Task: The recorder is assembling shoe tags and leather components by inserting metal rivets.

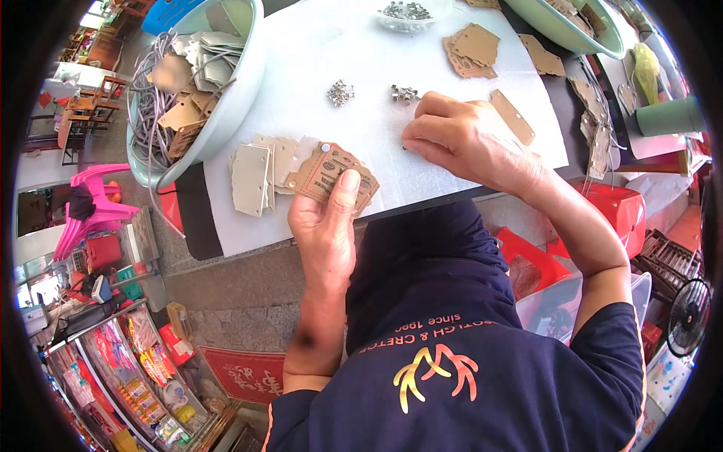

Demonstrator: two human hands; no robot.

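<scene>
Brown card (322,172), notched, dark print across its face, here over the near edge of the white sheet (301,79)! My left hand (324,222) clamps it, thumb on top; my right hand (474,139) arches above the sheet's right side, fingers bent, pinched or parted, I can't tell. Lettering crosses my dark shirt (520,392) too, on the sheet's near side.
</scene>
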